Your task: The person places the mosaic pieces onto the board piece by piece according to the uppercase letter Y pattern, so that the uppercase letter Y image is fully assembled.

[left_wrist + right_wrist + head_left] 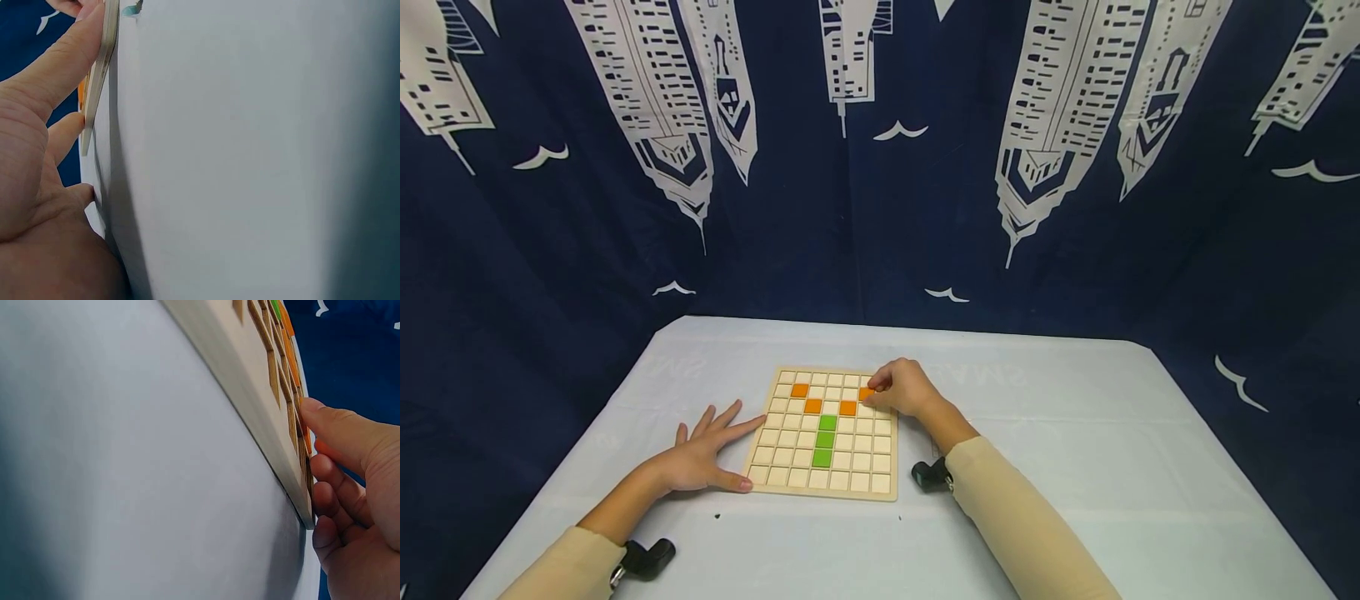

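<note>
A square wooden grid board point(881, 462) lies flat on the table, its cells mostly pale. Green tiles point(826, 439) form a short column at its middle. Orange tiles point(813, 406) slant outward above them on both sides, making a Y shape. At the board's upper right, my right hand point(904, 389) pinches an orange tile point(866, 393) between thumb and forefinger, the tile partly hidden by the fingers. My left hand point(700, 458) is spread at the board's left side, with thumb point(87, 37) and forefinger touching the edge.
A white-covered table point(1075, 467) stands before a navy curtain point(865, 233) printed with white buildings. Black wrist devices point(651, 558) sit by both sleeves. A small dark speck point(717, 516) lies in front of the left hand.
</note>
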`<state>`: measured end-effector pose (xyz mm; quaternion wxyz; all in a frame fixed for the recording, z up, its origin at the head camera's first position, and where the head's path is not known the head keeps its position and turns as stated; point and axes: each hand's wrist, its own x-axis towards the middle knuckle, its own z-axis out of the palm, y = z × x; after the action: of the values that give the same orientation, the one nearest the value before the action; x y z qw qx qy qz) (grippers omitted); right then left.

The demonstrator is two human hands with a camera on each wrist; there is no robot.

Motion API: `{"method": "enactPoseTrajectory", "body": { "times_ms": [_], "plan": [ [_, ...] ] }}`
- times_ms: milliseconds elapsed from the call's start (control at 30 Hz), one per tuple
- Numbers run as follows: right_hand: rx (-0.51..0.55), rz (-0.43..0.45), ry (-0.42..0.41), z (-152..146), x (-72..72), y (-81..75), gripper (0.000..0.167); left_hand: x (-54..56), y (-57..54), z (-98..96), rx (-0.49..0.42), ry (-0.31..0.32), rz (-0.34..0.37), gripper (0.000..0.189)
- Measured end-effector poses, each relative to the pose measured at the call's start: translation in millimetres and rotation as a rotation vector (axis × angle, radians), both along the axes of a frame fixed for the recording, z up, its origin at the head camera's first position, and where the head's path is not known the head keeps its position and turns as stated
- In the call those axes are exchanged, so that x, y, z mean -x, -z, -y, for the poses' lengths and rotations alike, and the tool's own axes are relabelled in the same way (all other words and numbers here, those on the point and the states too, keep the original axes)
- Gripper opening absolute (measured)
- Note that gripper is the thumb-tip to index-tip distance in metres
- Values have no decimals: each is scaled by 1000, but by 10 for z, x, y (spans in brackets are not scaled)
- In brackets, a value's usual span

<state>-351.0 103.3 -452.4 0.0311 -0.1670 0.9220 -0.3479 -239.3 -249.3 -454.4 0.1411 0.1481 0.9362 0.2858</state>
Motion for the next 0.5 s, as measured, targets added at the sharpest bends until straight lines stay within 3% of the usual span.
{"method": "enactPoseTrajectory", "body": {
  "times_ms": [500],
  "plan": [
    [42, -20, -4, -9, -11, -12, 23, -8, -11, -10, -6, -6, 3, 109]
  ]
}}
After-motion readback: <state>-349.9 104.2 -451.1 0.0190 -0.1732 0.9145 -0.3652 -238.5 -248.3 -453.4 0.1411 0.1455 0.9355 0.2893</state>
